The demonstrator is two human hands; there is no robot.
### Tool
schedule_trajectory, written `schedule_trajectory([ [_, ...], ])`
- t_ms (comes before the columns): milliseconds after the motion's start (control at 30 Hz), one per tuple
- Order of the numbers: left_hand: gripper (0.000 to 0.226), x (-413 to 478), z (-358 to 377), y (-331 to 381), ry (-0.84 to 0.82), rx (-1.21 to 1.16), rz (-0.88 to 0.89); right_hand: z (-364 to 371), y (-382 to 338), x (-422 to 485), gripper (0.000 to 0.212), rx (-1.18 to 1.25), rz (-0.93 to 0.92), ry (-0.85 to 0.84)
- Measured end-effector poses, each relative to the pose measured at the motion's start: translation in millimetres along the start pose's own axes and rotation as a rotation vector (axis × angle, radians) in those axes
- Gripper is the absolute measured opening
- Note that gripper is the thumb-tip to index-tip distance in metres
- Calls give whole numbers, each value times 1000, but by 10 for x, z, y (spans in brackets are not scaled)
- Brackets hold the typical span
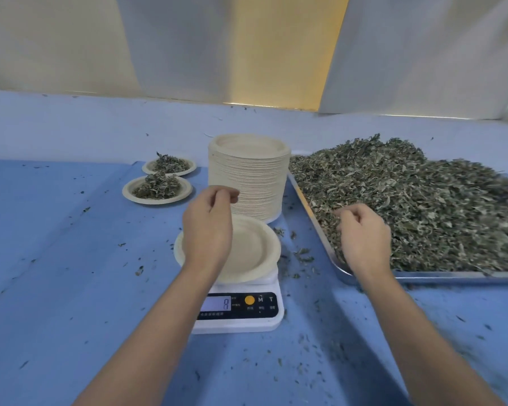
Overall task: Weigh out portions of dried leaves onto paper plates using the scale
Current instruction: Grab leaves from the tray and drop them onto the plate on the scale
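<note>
A white digital scale point(241, 320) sits on the blue table with an empty paper plate point(255, 253) on its platform. My left hand point(207, 230) hovers above the plate's left half, fingers loosely curled and holding nothing. To the right, a metal tray point(452, 275) holds a big pile of dried leaves point(423, 200). My right hand point(362, 235) is at the pile's near left edge, its fingers curled down into the leaves. Two filled plates, a nearer one point(185, 189) and a farther one point(189, 165), lie at the back left.
A tall stack of paper plates point(248, 177) stands just behind the scale, close to the tray's left rim. Leaf crumbs are scattered over the blue table cover point(71, 259). White and yellow sheeting hangs behind the table.
</note>
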State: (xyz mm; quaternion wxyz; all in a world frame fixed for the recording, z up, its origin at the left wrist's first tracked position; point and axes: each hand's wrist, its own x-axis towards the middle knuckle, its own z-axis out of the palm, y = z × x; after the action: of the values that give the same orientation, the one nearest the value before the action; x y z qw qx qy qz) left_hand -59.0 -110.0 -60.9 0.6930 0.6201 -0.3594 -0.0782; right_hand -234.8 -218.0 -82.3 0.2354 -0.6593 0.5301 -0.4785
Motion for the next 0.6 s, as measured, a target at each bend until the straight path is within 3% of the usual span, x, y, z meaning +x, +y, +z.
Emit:
schedule_trajectory([
  [133, 31, -61, 381, 189, -69, -235, -157, -262, 144, 248, 29, -403, 80, -300],
  [267, 32, -126, 634, 316, -102, -314, -218, -357, 197, 388, 59, -739, 252, -683],
  [333, 33, -157, 699, 366, -125, -337, -214, -337, 229, 403, 67, -853, 238, -820],
  [433, 33, -191, 721, 410, -158, -377, -227, -212, 243, 413, 63, -841, 151, -808],
  [600, 31, -194, 683, 425, -140, -421, -271, 63, 250, 477, 48, -642, 17, -544],
])
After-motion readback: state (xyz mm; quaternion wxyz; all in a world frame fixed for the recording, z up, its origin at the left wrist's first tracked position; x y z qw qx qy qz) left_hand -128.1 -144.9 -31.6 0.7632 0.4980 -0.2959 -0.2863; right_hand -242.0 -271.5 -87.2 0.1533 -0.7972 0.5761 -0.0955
